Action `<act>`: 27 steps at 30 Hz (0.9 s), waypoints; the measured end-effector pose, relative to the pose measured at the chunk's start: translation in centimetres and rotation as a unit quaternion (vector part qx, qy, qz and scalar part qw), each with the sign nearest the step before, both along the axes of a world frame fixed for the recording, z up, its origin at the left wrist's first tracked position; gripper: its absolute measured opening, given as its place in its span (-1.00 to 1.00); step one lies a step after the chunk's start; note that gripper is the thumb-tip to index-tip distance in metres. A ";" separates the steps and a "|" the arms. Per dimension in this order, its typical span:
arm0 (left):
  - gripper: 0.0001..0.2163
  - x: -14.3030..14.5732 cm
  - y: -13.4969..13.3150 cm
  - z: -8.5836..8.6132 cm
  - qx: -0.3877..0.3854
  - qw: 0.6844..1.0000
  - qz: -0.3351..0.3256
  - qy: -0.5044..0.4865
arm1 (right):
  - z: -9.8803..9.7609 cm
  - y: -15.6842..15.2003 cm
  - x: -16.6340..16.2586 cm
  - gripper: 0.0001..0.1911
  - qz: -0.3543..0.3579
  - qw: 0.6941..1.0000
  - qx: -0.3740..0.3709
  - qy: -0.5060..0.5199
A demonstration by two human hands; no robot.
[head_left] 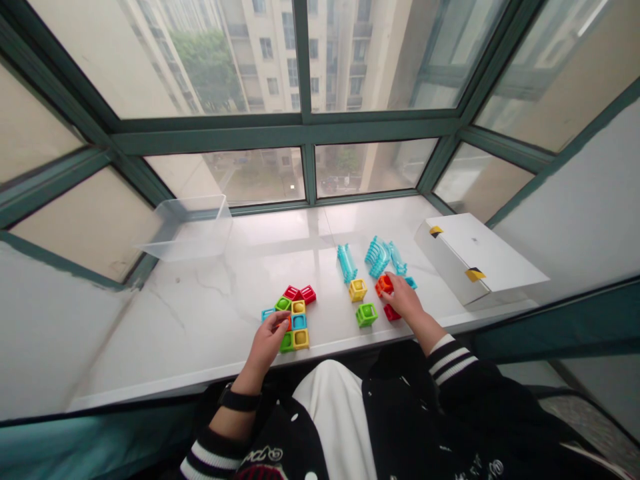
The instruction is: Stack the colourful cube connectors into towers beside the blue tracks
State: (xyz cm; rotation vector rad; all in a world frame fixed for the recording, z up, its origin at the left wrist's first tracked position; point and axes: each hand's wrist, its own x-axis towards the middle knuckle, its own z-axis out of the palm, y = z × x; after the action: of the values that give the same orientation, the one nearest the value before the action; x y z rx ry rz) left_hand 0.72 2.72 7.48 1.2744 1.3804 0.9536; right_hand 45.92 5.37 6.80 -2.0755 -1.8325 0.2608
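Observation:
My left hand [267, 343] rests over a cluster of joined toy blocks in the head view, its fingers closed about an orange block [287, 325] that they largely cover. Around it are a blue block [299, 322], yellow blocks [301, 339], green blocks [283, 304] and red pieces [307, 294]. At the right, my right hand [407, 301] grips a separate orange-red block [383, 285] between thumb and fingers. Just below that hand lies a red piece [391, 312], partly covered. A loose yellow block [357, 290] and a green block [367, 315] sit to its left.
Clear blue track pieces [347, 263] and a curved one [377, 256] lie behind the loose blocks. On the white sill [200, 320] stand a transparent bin [193, 233] at the left and a white box [480, 257] at the right. Green-framed windows [305, 127] enclose the back.

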 end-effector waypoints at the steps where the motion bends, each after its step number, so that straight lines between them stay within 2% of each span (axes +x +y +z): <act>1: -0.52 0.0 0.0 -0.1 -0.001 1.000 -0.001 -0.001 | 0.1 0.0 -0.1 -0.31 -0.001 1.000 0.000 -0.002; 18: -0.54 0.0 0.1 -0.5 0.001 1.000 -0.002 0.011 | -0.1 -0.2 -0.6 -0.29 -0.009 1.000 0.007 -0.008; 27: -0.53 -0.1 0.0 0.8 -0.003 1.000 0.003 0.003 | -0.3 -0.3 -0.4 -0.28 -0.003 1.000 0.002 -0.002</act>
State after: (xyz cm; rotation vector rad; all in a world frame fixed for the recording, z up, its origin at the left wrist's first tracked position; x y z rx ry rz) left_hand 0.64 2.77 8.31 1.2711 1.3913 0.9491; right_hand 45.51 5.12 6.53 -2.0804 -1.8270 0.2516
